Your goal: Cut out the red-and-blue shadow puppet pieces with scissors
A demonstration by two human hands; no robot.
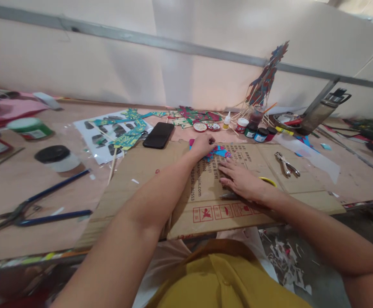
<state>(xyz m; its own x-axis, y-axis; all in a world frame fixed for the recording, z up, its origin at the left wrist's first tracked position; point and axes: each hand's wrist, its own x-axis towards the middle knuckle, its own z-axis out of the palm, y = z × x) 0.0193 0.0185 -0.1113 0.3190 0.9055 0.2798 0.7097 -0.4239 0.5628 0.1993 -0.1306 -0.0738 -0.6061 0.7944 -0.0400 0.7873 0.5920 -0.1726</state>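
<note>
My left hand (203, 144) reaches forward over the flattened cardboard (160, 188) and pinches the edge of a small blue and pink cut-out piece (220, 151). My right hand (242, 180) lies flat on the cardboard just right of it, fingers stretched toward the piece, with a thin tool (229, 196) partly under the palm. A yellow ring (269, 181) shows behind the right wrist.
A black phone (159, 135), painted green puppet pieces on a white sheet (125, 128), paint jars (257, 130), a glue bottle (226, 120), pliers (287, 164), blue-handled scissors (38, 205), lidded tubs (58, 157) and a steel flask (323, 110) lie around. Paper scraps litter the floor.
</note>
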